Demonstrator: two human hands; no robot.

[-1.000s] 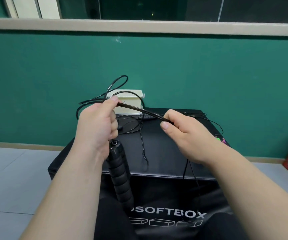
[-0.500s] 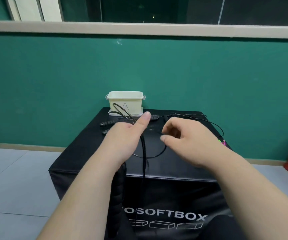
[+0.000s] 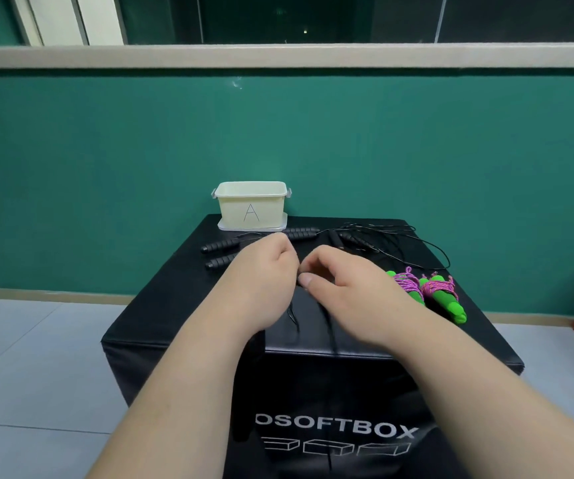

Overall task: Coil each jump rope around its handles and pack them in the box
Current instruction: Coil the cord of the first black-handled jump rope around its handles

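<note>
Hands are working close together over the black padded block (image 3: 175, 305): left hand (image 3: 261, 274) and right hand (image 3: 347, 292) are both curling in, seemingly pinching the thin black rope (image 3: 292, 316), whose strands are trailing toward the person. Box (image 3: 265, 209) is sitting straight beyond the nearer left hand, with loose black handles (image 3: 220, 244) lying crosswise between.

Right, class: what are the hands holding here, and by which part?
Left hand and right hand seem to pinch the thin black cord mid-length; exact contact hidden.

Black padded block (image 3: 182, 292), green wall (image 3: 106, 150), grey tiled floor (image 3: 19, 340).
</note>
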